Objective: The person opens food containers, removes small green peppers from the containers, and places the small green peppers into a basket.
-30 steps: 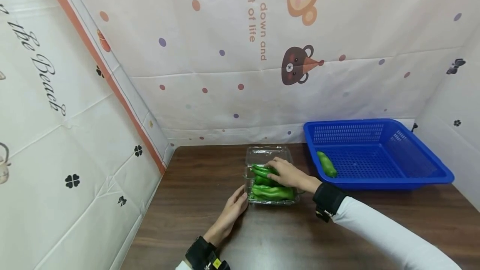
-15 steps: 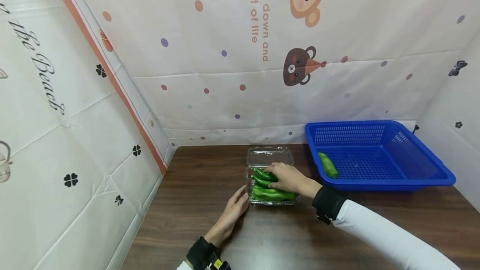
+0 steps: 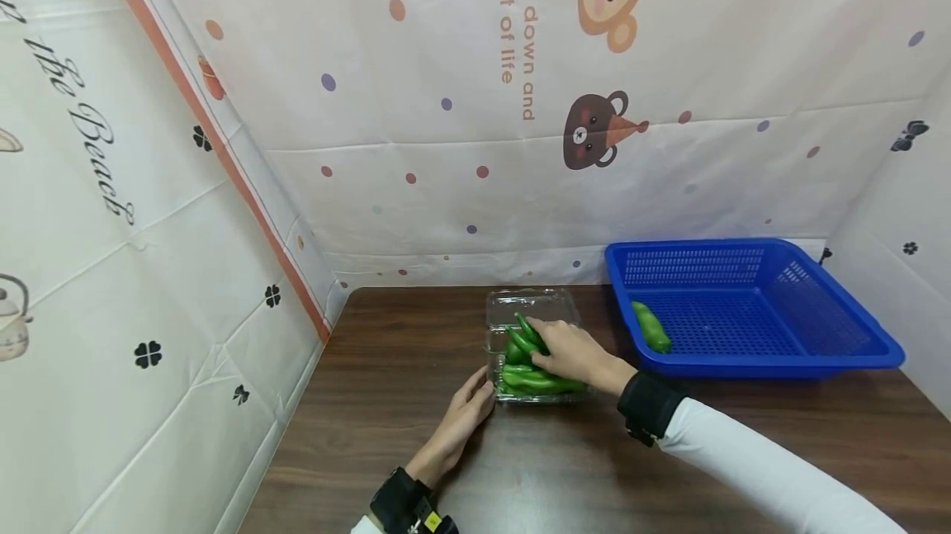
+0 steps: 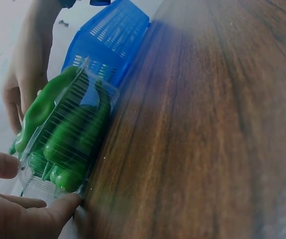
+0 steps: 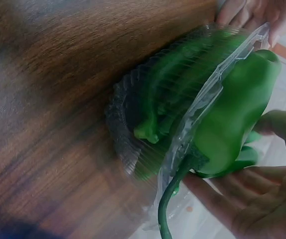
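A clear plastic clamshell box (image 3: 496,334) (image 4: 95,99) (image 5: 133,124) with several green peppers stands on the brown table. My right hand (image 3: 550,346) (image 5: 242,199) grips one green pepper (image 3: 526,328) (image 4: 41,107) (image 5: 232,109) and holds it tilted up above the box rim, the stem end down. My left hand (image 3: 479,395) (image 4: 18,204) rests on the table with its straight fingers touching the box's front left corner. Other peppers (image 3: 538,383) (image 4: 73,144) lie in the box under the right hand.
A blue plastic basket (image 3: 802,352) (image 4: 110,37) stands right of the box and holds one green pepper (image 3: 650,327). Printed sheets wall off the table at the back, left and right. Bare brown tabletop (image 3: 565,468) lies in front.
My right hand has closed round a pepper and raised its far end out of the box. The left hand has stayed at the box's corner.
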Motion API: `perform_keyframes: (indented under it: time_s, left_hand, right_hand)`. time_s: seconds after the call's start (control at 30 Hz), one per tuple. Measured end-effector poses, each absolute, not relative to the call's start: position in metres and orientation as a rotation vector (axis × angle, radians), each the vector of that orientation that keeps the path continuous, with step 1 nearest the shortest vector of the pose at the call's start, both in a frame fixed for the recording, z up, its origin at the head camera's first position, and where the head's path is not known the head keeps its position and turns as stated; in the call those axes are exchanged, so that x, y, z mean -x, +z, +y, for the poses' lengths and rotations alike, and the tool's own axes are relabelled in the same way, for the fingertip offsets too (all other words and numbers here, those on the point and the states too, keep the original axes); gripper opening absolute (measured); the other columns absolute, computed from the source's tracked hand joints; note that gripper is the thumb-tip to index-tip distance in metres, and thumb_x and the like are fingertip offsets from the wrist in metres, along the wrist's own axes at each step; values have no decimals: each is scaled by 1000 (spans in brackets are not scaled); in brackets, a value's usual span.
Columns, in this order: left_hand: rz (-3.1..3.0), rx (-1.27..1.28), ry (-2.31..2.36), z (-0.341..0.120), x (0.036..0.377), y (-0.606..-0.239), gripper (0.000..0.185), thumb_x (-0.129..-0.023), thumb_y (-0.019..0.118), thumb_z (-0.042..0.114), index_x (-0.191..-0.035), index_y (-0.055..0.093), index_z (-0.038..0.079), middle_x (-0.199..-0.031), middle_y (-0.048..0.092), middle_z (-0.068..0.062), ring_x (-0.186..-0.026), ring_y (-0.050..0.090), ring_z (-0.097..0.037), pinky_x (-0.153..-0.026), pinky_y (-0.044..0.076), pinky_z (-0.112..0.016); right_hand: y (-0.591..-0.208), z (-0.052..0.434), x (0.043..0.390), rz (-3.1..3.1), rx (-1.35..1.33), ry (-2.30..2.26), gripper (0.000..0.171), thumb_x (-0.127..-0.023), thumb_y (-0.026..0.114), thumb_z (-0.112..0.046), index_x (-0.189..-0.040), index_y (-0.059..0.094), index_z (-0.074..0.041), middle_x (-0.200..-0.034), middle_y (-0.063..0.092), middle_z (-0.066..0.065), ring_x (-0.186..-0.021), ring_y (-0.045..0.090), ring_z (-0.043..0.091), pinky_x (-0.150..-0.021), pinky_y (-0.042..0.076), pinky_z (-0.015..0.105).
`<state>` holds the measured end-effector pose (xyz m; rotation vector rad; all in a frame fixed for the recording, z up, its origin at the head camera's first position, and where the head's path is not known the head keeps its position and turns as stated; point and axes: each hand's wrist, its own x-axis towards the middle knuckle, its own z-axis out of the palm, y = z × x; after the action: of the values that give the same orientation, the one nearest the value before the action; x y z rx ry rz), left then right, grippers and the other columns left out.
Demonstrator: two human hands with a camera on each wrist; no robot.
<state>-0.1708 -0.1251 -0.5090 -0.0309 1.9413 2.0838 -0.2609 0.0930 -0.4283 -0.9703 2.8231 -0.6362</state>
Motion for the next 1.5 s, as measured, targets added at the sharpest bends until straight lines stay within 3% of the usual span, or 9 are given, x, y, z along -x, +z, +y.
perform_keyframes:
  time_s: [0.1, 0.2, 0.3, 0.4, 0.47, 0.53, 0.93, 1.23, 1.5]
  left_hand:
    - [1936, 35, 2096, -125, 171, -510, 61, -112, 42, 28, -162, 20, 1, -167, 16, -29, -154, 25, -42, -128, 28, -55]
    - [1936, 32, 2101, -125, 171, -511, 62, -112, 42, 28, -162, 20, 0, -167, 16, -30, -154, 26, -42, -127, 28, -54]
    - [1944, 28, 2098, -124, 171, -511, 61, -112, 42, 28, -162, 20, 0, -167, 16, -30, -154, 25, -43, -127, 29, -54]
    - [1944, 31, 2102, -124, 171, -510, 62, -112, 42, 28, -162, 20, 0, -167, 16, -30, -154, 25, -42, -127, 29, -53]
    - [1946, 30, 2096, -124, 171, -509, 61, -112, 41, 28, -162, 20, 1, -168, 16, -29, -154, 25, -42, -127, 29, -53]
    - [1944, 32, 2094, -124, 170, -509, 60, -112, 41, 27, -162, 20, 1, -168, 16, -28, -154, 24, -42, -127, 29, -53]
    - [1950, 30, 2085, -124, 171, -509, 60, -112, 40, 27, -163, 20, 2, -168, 15, -28, -155, 22, -43, -127, 29, -55]
    - [1955, 28, 2076, -125, 171, -509, 60, -112, 41, 28, -163, 20, 3, -168, 14, -28, -155, 23, -43, -127, 29, -55]
    - [1958, 32, 2069, -126, 170, -511, 60, -112, 41, 27, -163, 20, 3, -168, 13, -29, -155, 23, -44, -127, 29, -56]
  right_hand:
    - [-431, 94, 261, 2825, 937, -670, 56, -99, 62, -11, -148, 45, 11, -71, 54, 3, -48, 35, 6, -44, 26, 17]
    - [-433, 95, 261, 2842, 936, -645, 54, -99, 62, -12, -146, 48, 11, -91, 65, 13, -50, 35, 9, -46, 25, 19]
    - [-434, 95, 261, 2867, 984, -573, 54, -98, 67, -16, -143, 52, 10, -113, 69, 23, -61, 55, 16, -50, 43, 25]
    - [-434, 95, 261, 2880, 1014, -521, 55, -96, 72, -19, -141, 56, 9, -125, 67, 27, -87, 71, 28, -68, 61, 37]
    - [-434, 95, 261, 2884, 1014, -496, 55, -95, 74, -20, -140, 57, 7, -125, 66, 26, -99, 71, 33, -75, 63, 41]
    - [-433, 94, 262, 2877, 997, -493, 55, -94, 75, -19, -140, 58, 4, -123, 67, 24, -99, 71, 32, -71, 62, 39]
    - [-400, 98, 264, 2925, 959, -516, 57, -90, 80, -18, -142, 59, -4, -126, 67, 19, -80, 67, 18, -50, 46, 21]
    - [-347, 120, 282, 3108, 972, -630, 60, -88, 80, -13, -142, 58, -1, -118, 70, 23, -85, 70, 30, -64, 64, 38]
    - [-302, 151, 297, 3295, 882, -641, 58, -91, 77, -14, -143, 56, -1, -125, 65, 29, -100, 68, 43, -75, 61, 58]
